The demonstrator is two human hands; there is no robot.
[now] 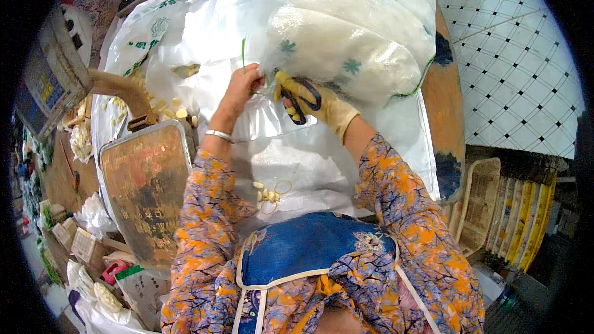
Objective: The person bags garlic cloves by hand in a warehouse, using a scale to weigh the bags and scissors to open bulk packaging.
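A large, full, translucent plastic bag (343,32) with green prints lies on white sheeting (297,162), its gathered end between my hands. My left hand (243,86), bare with a bangle at the wrist, is closed at that end; a thin green strip (243,53) sticks up from its fingers. My right hand (308,99), in a yellow glove, is curled round scissors with dark handles (297,113); their blades are hidden. Two rubber bands (283,187) and several pale, bean-like pieces (265,193) lie on the sheeting nearer my blue apron (297,250).
At the left are a scale with a worn metal platform (146,190), its display (51,79) and more pale pieces (174,109). A patterned white surface (510,79) is at the upper right; stacked yellow crates (524,222) stand lower right. Filled bags (97,301) are lower left.
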